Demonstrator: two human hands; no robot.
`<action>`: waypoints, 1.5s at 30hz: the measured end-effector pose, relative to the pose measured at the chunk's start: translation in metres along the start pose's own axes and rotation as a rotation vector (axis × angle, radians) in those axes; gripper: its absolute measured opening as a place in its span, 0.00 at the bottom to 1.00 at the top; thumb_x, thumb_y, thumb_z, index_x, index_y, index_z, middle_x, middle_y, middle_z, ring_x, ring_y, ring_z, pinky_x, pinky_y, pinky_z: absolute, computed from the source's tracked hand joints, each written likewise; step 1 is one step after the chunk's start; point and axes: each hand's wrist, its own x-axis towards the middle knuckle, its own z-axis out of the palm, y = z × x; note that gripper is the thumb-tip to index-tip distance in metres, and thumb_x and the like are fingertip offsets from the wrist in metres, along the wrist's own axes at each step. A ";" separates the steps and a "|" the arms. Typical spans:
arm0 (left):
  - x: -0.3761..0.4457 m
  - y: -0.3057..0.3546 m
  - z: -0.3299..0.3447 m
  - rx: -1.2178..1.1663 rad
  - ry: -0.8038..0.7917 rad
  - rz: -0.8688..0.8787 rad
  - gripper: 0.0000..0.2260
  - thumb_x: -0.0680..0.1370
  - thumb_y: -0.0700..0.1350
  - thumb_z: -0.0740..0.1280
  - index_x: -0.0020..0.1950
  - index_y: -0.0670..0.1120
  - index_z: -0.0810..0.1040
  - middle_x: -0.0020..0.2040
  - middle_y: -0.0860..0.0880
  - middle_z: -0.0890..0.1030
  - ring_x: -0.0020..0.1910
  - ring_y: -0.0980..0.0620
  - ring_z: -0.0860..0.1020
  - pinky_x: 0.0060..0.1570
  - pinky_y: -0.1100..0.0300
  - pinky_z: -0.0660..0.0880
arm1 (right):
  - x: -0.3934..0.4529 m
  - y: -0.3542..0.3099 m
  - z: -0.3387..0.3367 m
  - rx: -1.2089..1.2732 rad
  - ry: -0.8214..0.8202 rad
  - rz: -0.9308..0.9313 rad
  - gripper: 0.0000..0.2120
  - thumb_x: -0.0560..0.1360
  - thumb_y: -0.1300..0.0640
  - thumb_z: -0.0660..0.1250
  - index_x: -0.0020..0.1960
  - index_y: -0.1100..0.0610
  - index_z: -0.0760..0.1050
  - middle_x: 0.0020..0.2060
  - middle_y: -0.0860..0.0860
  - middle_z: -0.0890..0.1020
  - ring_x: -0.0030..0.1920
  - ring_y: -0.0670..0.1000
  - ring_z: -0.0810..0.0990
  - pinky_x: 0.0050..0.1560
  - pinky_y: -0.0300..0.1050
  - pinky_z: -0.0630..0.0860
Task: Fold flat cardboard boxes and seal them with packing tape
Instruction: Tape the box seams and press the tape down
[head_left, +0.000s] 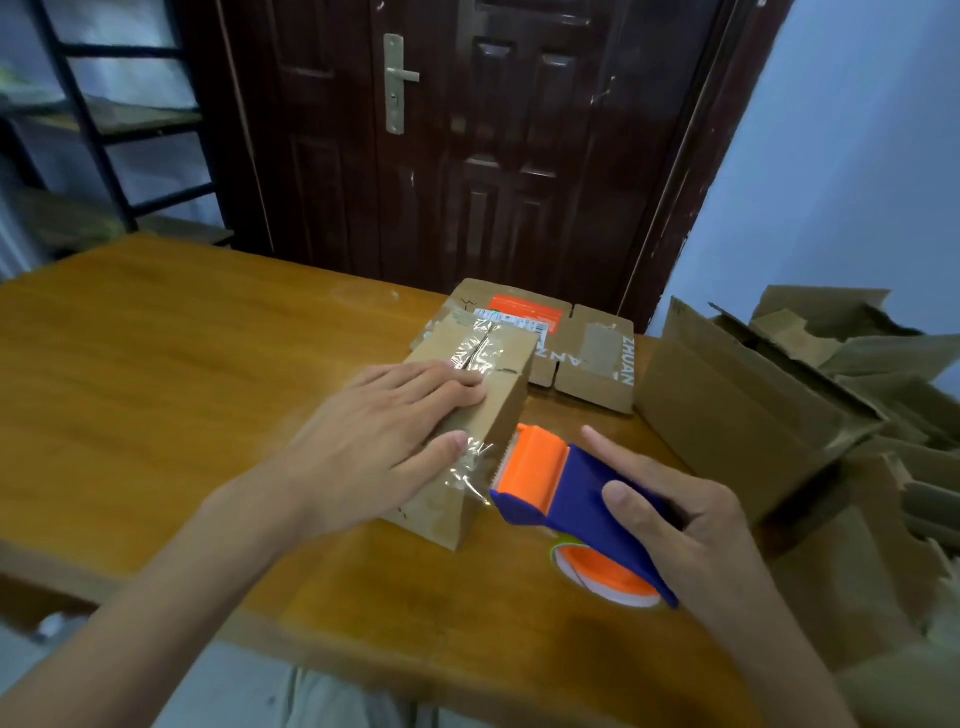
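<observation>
1. A small folded cardboard box (483, 415) sits near the middle of the wooden worktop (156, 374), its top seam covered by a strip of clear packing tape (475, 353) that runs down the near end.
2. The left hand (384, 431) lies flat on the box top, fingers straight and pressing on the cardboard and tape; this grip holds nothing.
3. Just right of the box, the right hand (691, 535) wraps its grip round a blue and orange tape dispenser (576, 499), whose serrated front edge touches the tape at the box's near end.
4. A flattened box (571, 343) lies behind on the worktop.
5. Loose cardboard (810, 395) is piled at the right.
</observation>
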 end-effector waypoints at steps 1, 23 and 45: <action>0.000 0.000 0.000 0.002 0.004 0.001 0.29 0.84 0.64 0.42 0.82 0.59 0.63 0.81 0.63 0.63 0.81 0.64 0.56 0.78 0.60 0.55 | -0.002 0.001 0.000 0.013 0.008 -0.008 0.20 0.77 0.53 0.67 0.68 0.43 0.77 0.54 0.40 0.87 0.48 0.50 0.87 0.37 0.38 0.81; -0.002 0.002 0.010 0.019 0.069 0.010 0.25 0.85 0.61 0.47 0.80 0.59 0.65 0.81 0.64 0.65 0.80 0.64 0.57 0.75 0.63 0.54 | -0.001 -0.017 -0.016 -0.341 -0.165 0.065 0.25 0.71 0.34 0.66 0.68 0.30 0.74 0.56 0.34 0.84 0.57 0.41 0.84 0.47 0.48 0.86; 0.001 0.016 0.013 0.033 0.079 -0.148 0.31 0.81 0.66 0.43 0.80 0.59 0.67 0.80 0.61 0.68 0.80 0.59 0.61 0.73 0.60 0.57 | 0.030 -0.089 0.041 -1.331 -0.086 -0.047 0.16 0.83 0.38 0.62 0.65 0.43 0.78 0.47 0.48 0.78 0.49 0.52 0.77 0.45 0.48 0.75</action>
